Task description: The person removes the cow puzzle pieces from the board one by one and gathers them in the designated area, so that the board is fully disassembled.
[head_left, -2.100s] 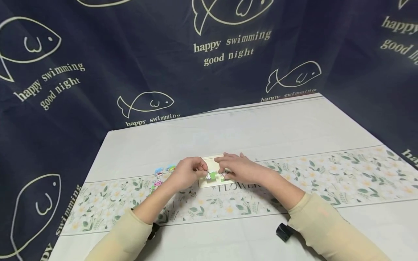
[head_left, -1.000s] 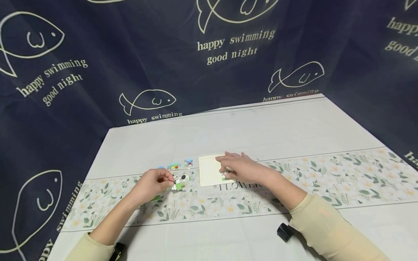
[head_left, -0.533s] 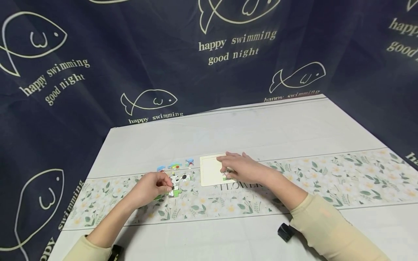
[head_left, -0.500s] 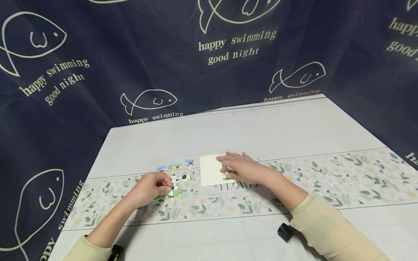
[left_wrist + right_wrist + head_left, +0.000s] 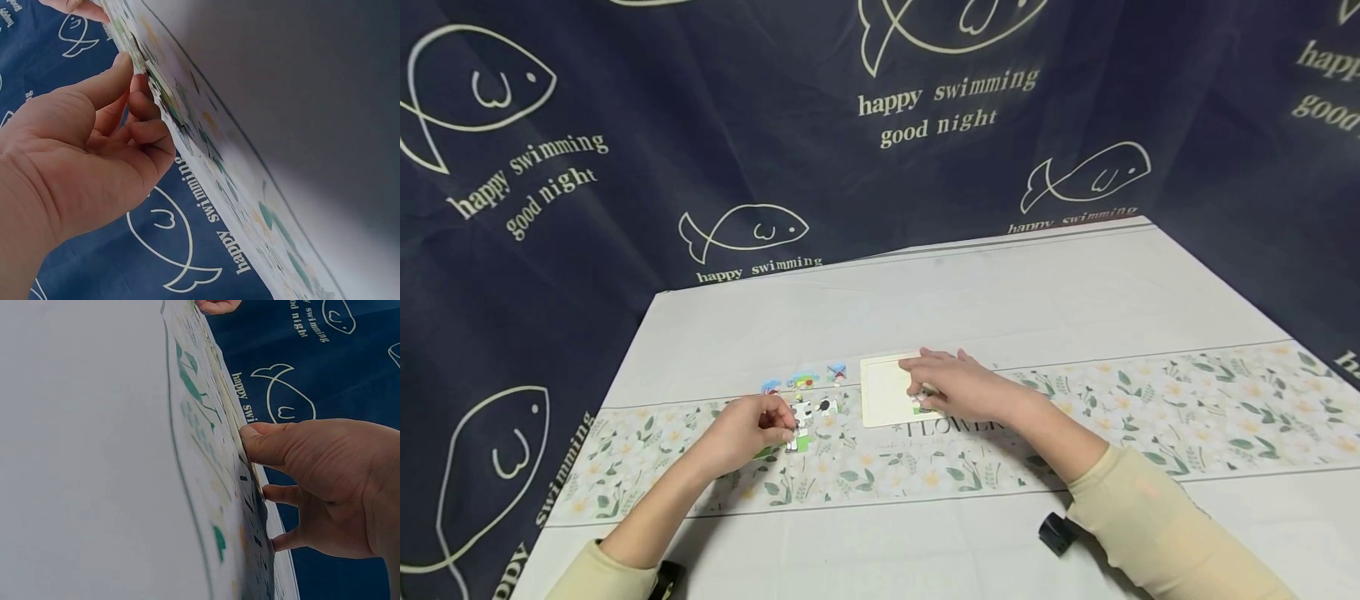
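Note:
My left hand (image 5: 748, 433) is left of the board, thumb and fingertips pinching a green-and-white jigsaw puzzle piece (image 5: 797, 443) at table level. In the left wrist view that hand (image 5: 94, 137) has its other fingers curled, and the piece is hard to make out. Close to it lie a black-and-white piece (image 5: 828, 407) and several others, partly covered by the hand. On the right side of a cream puzzle board (image 5: 883, 396) rests my right hand (image 5: 958, 387), fingers spread, thumb by a small piece (image 5: 919, 408). The right wrist view shows this hand's (image 5: 331, 481) fingertips down at the board.
Colourful pieces, among them a blue one (image 5: 837, 372) and a yellow-green one (image 5: 803, 380), lie beyond the left hand. A floral band crosses the white table (image 5: 925, 308). Behind hangs a dark blue curtain (image 5: 820, 125) with fish drawings.
My left hand has carried the green-and-white piece from the board leftward and down to the table among the other pieces. My right hand has stayed on the board's right side.

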A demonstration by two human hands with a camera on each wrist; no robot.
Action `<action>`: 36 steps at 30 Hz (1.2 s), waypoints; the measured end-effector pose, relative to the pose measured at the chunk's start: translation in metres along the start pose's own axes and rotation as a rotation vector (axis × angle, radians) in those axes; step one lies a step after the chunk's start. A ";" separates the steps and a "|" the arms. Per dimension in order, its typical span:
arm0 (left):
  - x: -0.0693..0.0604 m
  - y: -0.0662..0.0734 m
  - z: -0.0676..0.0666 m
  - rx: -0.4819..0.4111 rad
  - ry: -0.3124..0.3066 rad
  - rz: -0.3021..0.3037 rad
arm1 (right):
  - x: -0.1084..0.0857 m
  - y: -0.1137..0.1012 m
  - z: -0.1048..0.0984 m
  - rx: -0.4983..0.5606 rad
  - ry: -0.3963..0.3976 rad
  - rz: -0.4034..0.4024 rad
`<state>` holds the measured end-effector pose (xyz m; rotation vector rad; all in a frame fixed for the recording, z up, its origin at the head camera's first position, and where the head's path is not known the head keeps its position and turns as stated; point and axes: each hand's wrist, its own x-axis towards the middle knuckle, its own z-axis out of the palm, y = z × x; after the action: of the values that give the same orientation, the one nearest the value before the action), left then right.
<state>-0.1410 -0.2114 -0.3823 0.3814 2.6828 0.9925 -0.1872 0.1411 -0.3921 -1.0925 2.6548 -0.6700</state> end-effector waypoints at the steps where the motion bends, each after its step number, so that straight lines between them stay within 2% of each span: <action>1: 0.000 0.000 0.000 -0.002 0.006 0.000 | 0.000 0.000 0.000 0.000 0.001 0.000; 8: 0.003 0.000 0.000 -0.010 0.063 -0.073 | 0.000 0.002 -0.001 0.013 -0.002 -0.005; 12: 0.003 0.003 0.001 -0.014 0.086 -0.084 | 0.000 0.004 -0.003 0.022 -0.010 0.007; 20: 0.000 0.007 0.002 -0.025 0.102 -0.069 | -0.002 0.006 -0.007 0.056 -0.052 0.045; 26: 0.002 0.011 0.004 -0.023 0.084 -0.040 | -0.002 0.007 -0.006 0.029 -0.081 0.057; 30: 0.002 0.013 0.004 -0.031 0.081 -0.029 | -0.001 0.005 -0.006 0.019 -0.089 0.092; 36: 0.003 0.016 0.008 -0.033 0.062 -0.016 | 0.001 0.005 -0.005 -0.035 -0.087 0.071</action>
<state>-0.1389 -0.1937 -0.3776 0.3276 2.7163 1.0601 -0.1923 0.1454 -0.3900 -1.0064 2.6265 -0.5517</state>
